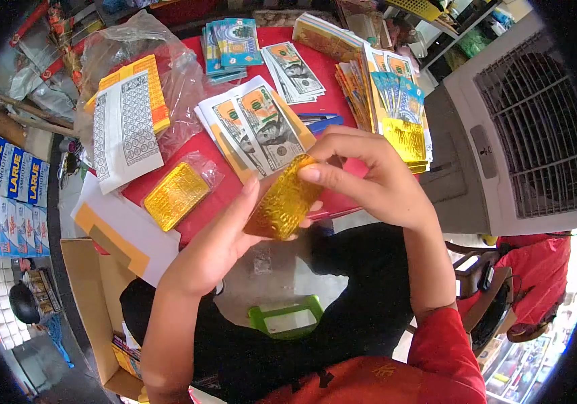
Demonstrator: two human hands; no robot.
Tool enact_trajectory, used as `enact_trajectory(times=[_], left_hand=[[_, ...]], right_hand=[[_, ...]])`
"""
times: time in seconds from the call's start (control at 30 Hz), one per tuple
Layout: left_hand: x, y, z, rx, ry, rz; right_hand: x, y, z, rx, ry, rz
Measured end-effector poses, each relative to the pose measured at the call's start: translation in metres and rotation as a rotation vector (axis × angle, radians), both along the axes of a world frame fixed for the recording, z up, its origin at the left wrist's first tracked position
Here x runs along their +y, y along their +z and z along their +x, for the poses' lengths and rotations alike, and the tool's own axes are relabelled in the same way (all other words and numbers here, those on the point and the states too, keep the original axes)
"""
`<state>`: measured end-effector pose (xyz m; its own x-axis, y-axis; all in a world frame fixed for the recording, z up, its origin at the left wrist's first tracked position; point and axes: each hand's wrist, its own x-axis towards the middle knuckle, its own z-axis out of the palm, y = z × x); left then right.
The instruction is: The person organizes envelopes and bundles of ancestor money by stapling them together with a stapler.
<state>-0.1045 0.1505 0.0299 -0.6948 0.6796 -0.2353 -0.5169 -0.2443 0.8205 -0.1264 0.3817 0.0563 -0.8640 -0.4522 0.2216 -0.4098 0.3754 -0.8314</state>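
A shiny gold embossed block (285, 202) is held between both hands above the front edge of the red table (201, 151). My left hand (214, 236) supports it from the left and below, thumb raised beside it. The thumb and fingers of my right hand (369, 168) pinch its upper right corner. Just behind the block lie printed notes (261, 128) on orange and white paper. A second gold block (176, 195), in clear plastic, rests to the left. More gold pieces (404, 140) lie at the right, below blue printed cards (399, 94).
Further back are more blue cards (231, 44), loose printed notes (293, 71) and a blue stapler-like item (318, 122). Patterned paper sheets (127, 128) lie left, near a clear plastic bag (184, 74). An air cooler (463, 141) stands right; a cardboard box (86, 283) is lower left.
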Motion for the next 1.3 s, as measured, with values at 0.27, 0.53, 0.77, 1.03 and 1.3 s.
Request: enact_trajectory(times=[0.27,0.53,0.77,1.03,1.3], left_hand=[[0.008,-0.004,0.005,0.105,0.153,-0.095],[0.012,-0.008,0.005,0.299,0.263,-0.065],[0.015,-0.021,0.004,0.592,0.479,-0.275],[0.007,-0.017,-0.005,0.691,0.692,-0.432],[-0.009,-0.01,-0.011,1.186,0.87,-1.011]], right_hand=[[-0.023,-0.004,0.009,0.036,-0.243,-0.051],[-0.03,-0.008,0.013,-0.253,-0.199,-0.36],[-0.037,-0.011,0.014,-0.122,-0.253,-0.438],[-0.028,-0.01,0.011,-0.039,-0.299,-0.293],[-0.021,-0.008,0.014,-0.024,-0.191,-0.171]])
